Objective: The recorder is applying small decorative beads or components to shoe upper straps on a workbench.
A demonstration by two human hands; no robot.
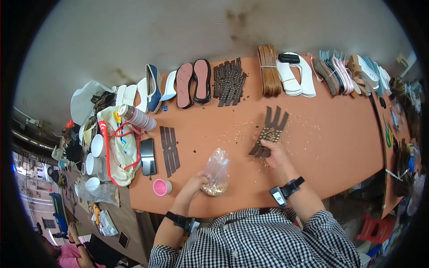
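My left hand (195,184) is closed on the side of a clear plastic bag (218,172) with small gold studs in its bottom, near the table's front edge. To the right, my right hand (276,154) grips a dark brown slit shoe upper piece (271,133) by its lower end, the thumb on top. Gold studs cover the middle of that piece, and its strips fan away from me. Loose studs (239,134) lie scattered around it. A plain brown slit piece (170,151) rests flat on the left, beyond a pink-lined cup (161,187).
Studded brown pieces (230,82) are heaped at the back, between shoe soles (184,85) and a tied brown bundle (269,71). A phone (148,156), a bottle (138,118) and a cloth bag (118,152) crowd the left. Another person (73,254) sits at lower left.
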